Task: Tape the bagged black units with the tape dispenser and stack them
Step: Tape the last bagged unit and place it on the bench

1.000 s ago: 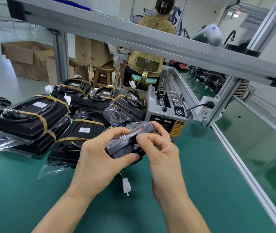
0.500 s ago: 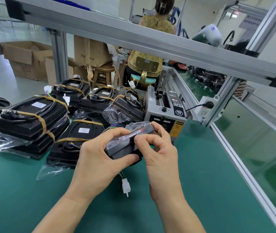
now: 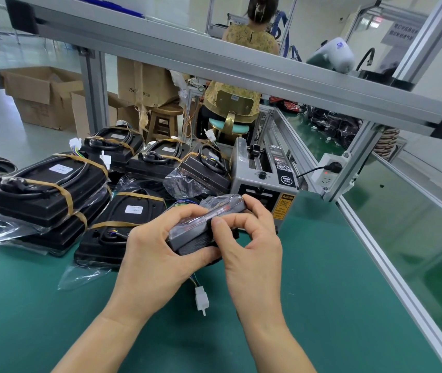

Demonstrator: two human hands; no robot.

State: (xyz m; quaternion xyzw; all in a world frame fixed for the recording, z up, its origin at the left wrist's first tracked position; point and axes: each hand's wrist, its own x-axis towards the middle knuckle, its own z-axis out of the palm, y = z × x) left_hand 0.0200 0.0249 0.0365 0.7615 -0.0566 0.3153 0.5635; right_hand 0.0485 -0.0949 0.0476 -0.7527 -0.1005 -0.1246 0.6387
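Change: hardly any, both hands kept their hold | left hand [image 3: 158, 254] gripped bagged unit [image 3: 201, 228] mid-frame | right hand [image 3: 252, 238] pinched its top | taping unfinished, dispenser [image 3: 264, 179] behind.

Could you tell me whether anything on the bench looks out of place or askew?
One bagged unit leans tilted against the tape dispenser rather than lying flat like the stacked ones. Nothing looks spilled or damaged.

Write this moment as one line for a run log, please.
stage: taping | left hand: grips bagged black unit | right hand: pinches its top edge | tape dispenser: behind, untouched
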